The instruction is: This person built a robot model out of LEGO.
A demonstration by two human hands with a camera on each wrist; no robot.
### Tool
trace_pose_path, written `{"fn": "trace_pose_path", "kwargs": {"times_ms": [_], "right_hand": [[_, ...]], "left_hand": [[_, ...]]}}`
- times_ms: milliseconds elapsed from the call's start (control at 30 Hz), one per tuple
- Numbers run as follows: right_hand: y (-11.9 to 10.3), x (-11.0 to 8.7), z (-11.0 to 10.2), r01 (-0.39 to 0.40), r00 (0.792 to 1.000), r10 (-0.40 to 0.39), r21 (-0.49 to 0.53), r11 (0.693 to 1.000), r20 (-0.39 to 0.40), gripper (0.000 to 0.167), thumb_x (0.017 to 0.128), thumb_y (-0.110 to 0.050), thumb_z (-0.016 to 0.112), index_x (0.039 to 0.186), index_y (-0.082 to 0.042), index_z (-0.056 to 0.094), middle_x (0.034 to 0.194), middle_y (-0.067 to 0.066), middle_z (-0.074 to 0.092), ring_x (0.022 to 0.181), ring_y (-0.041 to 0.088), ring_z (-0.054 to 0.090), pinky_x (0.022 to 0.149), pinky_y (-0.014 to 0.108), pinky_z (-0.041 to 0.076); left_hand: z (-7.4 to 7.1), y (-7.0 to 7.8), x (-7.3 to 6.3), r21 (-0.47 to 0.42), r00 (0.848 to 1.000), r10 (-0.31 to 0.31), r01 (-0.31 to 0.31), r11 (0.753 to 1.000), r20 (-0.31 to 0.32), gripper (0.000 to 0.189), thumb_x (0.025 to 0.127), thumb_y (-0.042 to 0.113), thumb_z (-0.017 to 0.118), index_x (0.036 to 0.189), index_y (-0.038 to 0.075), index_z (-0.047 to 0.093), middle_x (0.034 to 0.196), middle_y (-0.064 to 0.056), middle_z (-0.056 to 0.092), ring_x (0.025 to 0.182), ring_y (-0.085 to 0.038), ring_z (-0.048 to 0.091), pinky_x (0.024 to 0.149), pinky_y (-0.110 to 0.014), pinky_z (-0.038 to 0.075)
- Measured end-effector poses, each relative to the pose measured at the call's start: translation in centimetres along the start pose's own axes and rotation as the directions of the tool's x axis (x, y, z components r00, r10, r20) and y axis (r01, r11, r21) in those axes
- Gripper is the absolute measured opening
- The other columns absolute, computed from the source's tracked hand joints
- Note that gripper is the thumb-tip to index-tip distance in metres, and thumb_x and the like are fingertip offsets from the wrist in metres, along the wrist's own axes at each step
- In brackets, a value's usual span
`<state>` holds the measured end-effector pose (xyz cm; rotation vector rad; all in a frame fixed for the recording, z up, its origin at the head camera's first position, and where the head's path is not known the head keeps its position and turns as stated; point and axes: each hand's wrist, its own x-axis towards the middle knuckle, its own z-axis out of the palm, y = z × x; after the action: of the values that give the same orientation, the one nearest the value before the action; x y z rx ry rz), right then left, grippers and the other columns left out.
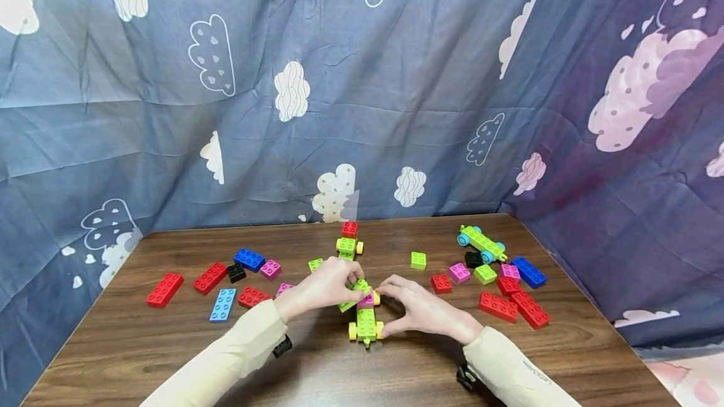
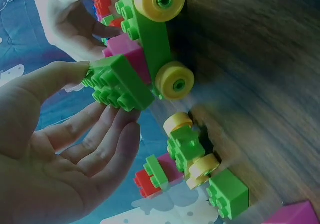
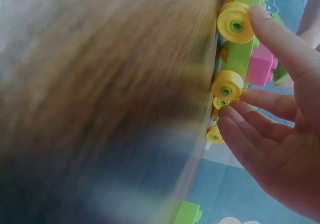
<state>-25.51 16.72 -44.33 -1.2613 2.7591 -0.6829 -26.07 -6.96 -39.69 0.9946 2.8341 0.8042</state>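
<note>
My left hand [image 1: 322, 287] pinches a lime-green building brick [image 2: 120, 84] between thumb and fingers. That brick is tilted and touches, or nearly touches, a pink brick [image 2: 127, 51] fixed on a green toy car base [image 1: 366, 325] with yellow wheels. In the head view the car stands lengthwise on the table. My right hand [image 1: 424, 309] is at the car's right side. In the right wrist view its thumb lies against the near yellow wheel [image 3: 236, 24], and its loosely extended fingers reach the far wheel [image 3: 227, 86]. The joint between the green and pink bricks is partly hidden.
Behind the hands stands another yellow-wheeled car [image 1: 347, 245] with a red brick [image 1: 349, 229] beyond it. Loose bricks lie left, including a light blue brick [image 1: 223, 304], and right, including a red brick [image 1: 498, 306]. A blue-wheeled car base [image 1: 482, 242] sits back right.
</note>
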Motion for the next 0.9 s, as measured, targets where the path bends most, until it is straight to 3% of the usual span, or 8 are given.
{"fn": "trace_pose_path", "kwargs": {"times_ms": [267, 533, 733, 900], "right_hand": [[0.1, 0.1, 0.1, 0.011, 1.0, -0.011, -0.001, 1.0, -0.008, 0.067, 0.077, -0.051, 0.08, 0.126, -0.008, 0.064, 0.121, 0.001, 0.061, 0.109, 0.018, 0.062, 0.093, 0.034, 0.053], [0.0, 0.2, -0.1, -0.004, 1.0, 0.004, 0.014, 1.0, 0.013, 0.067, 0.078, -0.052, 0.078, 0.128, -0.009, 0.064, 0.122, 0.001, 0.06, 0.11, 0.018, 0.063, 0.094, 0.033, 0.053], [0.0, 0.3, -0.1, 0.009, 1.0, -0.009, 0.007, 1.0, 0.012, 0.067, 0.078, -0.052, 0.078, 0.127, -0.007, 0.064, 0.121, 0.002, 0.06, 0.109, 0.019, 0.063, 0.092, 0.033, 0.053], [0.0, 0.3, -0.1, 0.009, 1.0, -0.01, 0.013, 1.0, 0.013, 0.067, 0.078, -0.051, 0.078, 0.127, -0.007, 0.064, 0.121, 0.003, 0.061, 0.108, 0.019, 0.063, 0.091, 0.032, 0.053]], "left_hand": [[0.9, 0.2, 0.3, 0.017, 1.0, -0.022, 0.022, 1.0, -0.015, 0.022, 0.083, 0.018, 0.076, 0.099, 0.005, 0.069, 0.09, -0.008, 0.073, 0.082, -0.018, 0.067, 0.07, -0.026, 0.053], [1.1, -0.1, 0.0, 0.017, 0.997, 0.036, -0.035, 0.999, -0.067, 0.026, 0.084, 0.016, 0.078, 0.094, 0.008, 0.056, 0.09, -0.007, 0.068, 0.083, -0.018, 0.065, 0.071, -0.024, 0.052], [1.3, -0.2, -0.1, 0.043, 0.992, 0.087, -0.084, 0.996, -0.091, 0.022, 0.085, 0.02, 0.078, 0.086, 0.009, 0.059, 0.083, -0.004, 0.068, 0.076, -0.014, 0.059, 0.065, -0.021, 0.045], [1.3, -0.2, -0.3, 0.052, 0.993, 0.07, -0.065, 0.997, -0.099, 0.02, 0.085, 0.022, 0.078, 0.086, 0.009, 0.064, 0.082, -0.002, 0.067, 0.072, -0.01, 0.051, 0.062, -0.019, 0.039]]}}
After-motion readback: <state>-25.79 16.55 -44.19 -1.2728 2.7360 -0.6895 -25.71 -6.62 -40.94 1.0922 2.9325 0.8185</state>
